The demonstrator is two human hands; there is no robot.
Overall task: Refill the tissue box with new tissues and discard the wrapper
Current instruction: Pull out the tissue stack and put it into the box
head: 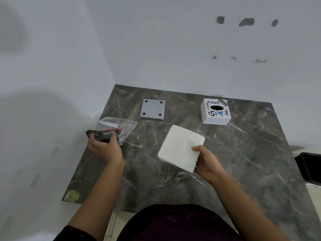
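A white square stack of tissues is held just above the dark marble table, with my right hand gripping its near right corner. My left hand pinches a crumpled plastic wrapper, clear with a black and red printed part, at the table's left edge. The white tissue box, covered in stickers and with an oval hole on top, stands at the back right. Its grey base plate with four dark feet lies apart at the back centre.
White walls close in the table at the left and the back. A black bin sits beyond the table's right edge. A yellowish sticker marks the near left corner of the table.
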